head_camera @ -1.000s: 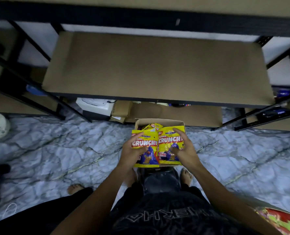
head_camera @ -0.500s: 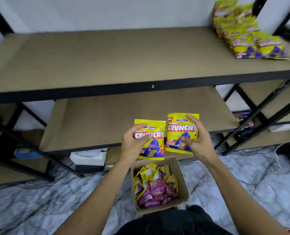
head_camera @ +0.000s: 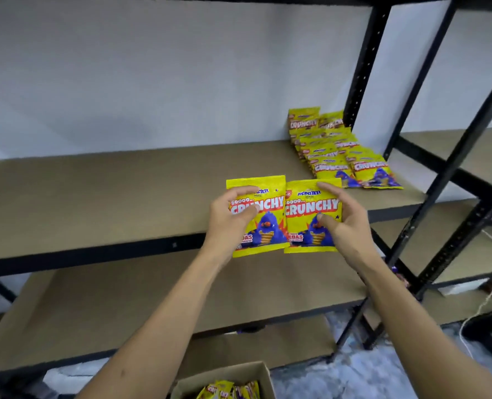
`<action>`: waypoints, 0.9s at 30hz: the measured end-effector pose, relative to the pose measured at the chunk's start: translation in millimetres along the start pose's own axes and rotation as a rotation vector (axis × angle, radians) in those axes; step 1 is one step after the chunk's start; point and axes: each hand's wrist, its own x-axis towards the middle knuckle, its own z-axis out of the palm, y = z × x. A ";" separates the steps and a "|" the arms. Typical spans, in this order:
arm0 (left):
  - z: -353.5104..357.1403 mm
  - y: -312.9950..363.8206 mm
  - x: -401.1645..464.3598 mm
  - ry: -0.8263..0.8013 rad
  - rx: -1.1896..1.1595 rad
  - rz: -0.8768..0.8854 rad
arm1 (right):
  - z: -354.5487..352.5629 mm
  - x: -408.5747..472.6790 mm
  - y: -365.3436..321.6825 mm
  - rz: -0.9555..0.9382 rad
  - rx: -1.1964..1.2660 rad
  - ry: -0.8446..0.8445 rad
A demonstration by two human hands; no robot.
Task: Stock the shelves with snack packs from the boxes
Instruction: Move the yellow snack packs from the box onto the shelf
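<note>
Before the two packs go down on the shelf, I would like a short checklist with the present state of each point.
1. Left hand grips its Crunchy pack: ok.
2. Right hand grips the second Crunchy pack: ok.
3. Both packs upright, print facing the person: ok.
4. Bare space on the upper shelf left of the stocked rows: ok.
5. Packs already resting on the shelf board: not ok, they look held at its front edge.
6. Stocked rows stable enough to place against: cannot tell.
7. Box has more packs: ok.
</note>
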 end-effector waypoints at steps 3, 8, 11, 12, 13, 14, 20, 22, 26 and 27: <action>56.1 6.2 28.7 0.028 -0.044 -0.034 | -44.7 39.1 -3.1 -0.010 -0.015 0.043; 148.7 1.5 73.3 0.015 -0.010 -0.036 | -126.0 98.0 11.1 0.033 -0.093 0.186; 198.2 -4.6 95.9 -0.004 0.039 -0.025 | -171.5 128.4 22.8 0.093 -0.207 0.257; 213.4 -5.1 102.9 -0.007 0.038 -0.019 | -184.4 137.9 25.8 0.114 -0.241 0.275; 227.2 -4.9 109.7 -0.008 0.038 -0.013 | -195.4 146.6 27.9 0.127 -0.271 0.285; 239.4 -5.0 116.0 -0.005 0.043 -0.007 | -204.5 154.4 30.2 0.128 -0.296 0.288; 283.6 -28.1 145.7 0.106 0.212 -0.018 | -236.9 185.5 39.3 0.162 -0.505 0.213; 291.3 -33.0 154.8 0.124 0.277 -0.051 | -243.5 196.7 41.8 0.156 -0.552 0.170; 308.4 -34.4 170.5 0.102 0.302 -0.032 | -254.6 215.2 50.4 0.164 -0.529 0.096; 312.1 -34.5 174.5 0.107 0.300 -0.026 | -257.3 219.6 52.4 0.168 -0.507 0.084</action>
